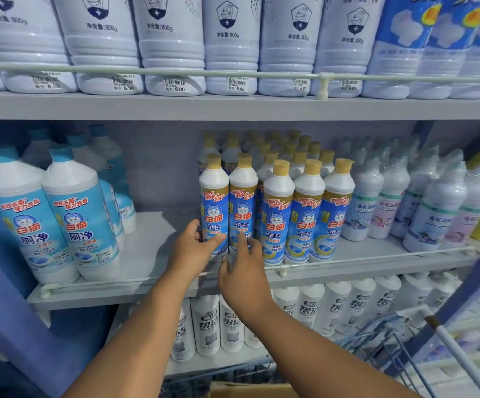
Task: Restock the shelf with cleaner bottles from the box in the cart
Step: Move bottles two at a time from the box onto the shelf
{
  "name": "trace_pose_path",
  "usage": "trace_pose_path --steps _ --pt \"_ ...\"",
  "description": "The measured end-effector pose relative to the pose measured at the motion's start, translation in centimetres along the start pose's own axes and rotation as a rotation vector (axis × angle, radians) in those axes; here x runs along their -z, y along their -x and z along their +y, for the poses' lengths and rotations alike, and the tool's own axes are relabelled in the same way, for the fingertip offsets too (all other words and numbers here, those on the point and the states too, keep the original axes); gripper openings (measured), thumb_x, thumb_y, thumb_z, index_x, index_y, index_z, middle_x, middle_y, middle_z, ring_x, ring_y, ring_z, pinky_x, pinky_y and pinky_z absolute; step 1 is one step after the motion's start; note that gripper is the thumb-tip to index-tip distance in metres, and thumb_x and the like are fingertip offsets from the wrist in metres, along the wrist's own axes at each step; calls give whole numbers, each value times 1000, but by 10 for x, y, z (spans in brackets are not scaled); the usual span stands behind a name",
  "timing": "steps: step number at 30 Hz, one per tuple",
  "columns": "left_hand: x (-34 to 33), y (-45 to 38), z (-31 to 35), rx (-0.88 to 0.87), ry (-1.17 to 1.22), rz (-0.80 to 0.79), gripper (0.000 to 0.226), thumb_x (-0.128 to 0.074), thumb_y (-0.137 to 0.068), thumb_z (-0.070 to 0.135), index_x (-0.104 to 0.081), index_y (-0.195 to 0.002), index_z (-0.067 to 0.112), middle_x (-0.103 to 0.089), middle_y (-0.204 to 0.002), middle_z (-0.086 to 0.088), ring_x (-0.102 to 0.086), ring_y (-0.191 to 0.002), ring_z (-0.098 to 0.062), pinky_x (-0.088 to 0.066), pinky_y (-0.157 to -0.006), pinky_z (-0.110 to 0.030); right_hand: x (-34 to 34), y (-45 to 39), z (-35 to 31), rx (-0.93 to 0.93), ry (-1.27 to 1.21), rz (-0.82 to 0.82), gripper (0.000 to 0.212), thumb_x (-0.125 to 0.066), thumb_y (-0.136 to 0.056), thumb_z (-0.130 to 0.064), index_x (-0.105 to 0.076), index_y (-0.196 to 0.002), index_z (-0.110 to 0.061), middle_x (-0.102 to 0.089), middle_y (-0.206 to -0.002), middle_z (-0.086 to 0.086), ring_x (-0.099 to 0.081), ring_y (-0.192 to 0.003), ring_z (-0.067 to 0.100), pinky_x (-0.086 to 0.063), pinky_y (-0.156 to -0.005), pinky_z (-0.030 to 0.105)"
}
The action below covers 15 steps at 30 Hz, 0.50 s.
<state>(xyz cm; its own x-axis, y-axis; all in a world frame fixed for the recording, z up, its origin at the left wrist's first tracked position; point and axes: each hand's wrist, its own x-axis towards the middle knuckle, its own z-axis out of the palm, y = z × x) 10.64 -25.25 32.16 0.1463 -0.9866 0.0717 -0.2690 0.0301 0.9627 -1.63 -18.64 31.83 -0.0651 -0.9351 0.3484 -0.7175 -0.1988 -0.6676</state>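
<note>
The leftmost gold-capped cleaner bottle [214,208] is grasped by the left hand [193,248], apparently for row alignment; the right hand [244,271] is released, fingertips on the neighbouring bottle [243,205]

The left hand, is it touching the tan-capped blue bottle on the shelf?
Touching. The head view shows the left hand wrapping the leftmost tan-capped blue-label bottle.

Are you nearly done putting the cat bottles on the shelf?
Many gold-capped bottles already stand in rows. The left hand grips one bottle and the right hand touches its neighbour. A bare shelf gap remains; the box barely shows, so remaining stock is unknown.
</note>
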Motion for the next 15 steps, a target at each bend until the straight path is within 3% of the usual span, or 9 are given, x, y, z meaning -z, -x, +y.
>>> trace_pose_path --steps 6,11,15 --pt "-1 -1 -3 -7 3 6 33 -81 -83 29 -58 -104 39 -74 -96 14 -73 -88 -6 -60 -86 -41 1 -1 0 -38 -20 -42 68 -54 -96 -19 -23 -155 -9 -20 -153 14 -23 -145 28 -21 -120 30" --pt "3 11 5 -20 -190 49 53 -75 -86 44 -55 -132 26 -70 -118 6 -68 -100 -13 -50 -73 -28 9 0 2 -10 21 -99 66 -53 -98 -22 -24 -154 -5 -21 -157 18 -17 -149 30 -17 -123 34" --pt "7 38 9 -79 -519 91 55 -62 -92 53 -50 -139 26 -61 -135 0 -60 -120 -23 -48 -87 -33 21 11 4 60 57 -151 65 -51 -99 -25 -24 -154 -3 -26 -155 18 -20 -147 29 -15 -120 29"
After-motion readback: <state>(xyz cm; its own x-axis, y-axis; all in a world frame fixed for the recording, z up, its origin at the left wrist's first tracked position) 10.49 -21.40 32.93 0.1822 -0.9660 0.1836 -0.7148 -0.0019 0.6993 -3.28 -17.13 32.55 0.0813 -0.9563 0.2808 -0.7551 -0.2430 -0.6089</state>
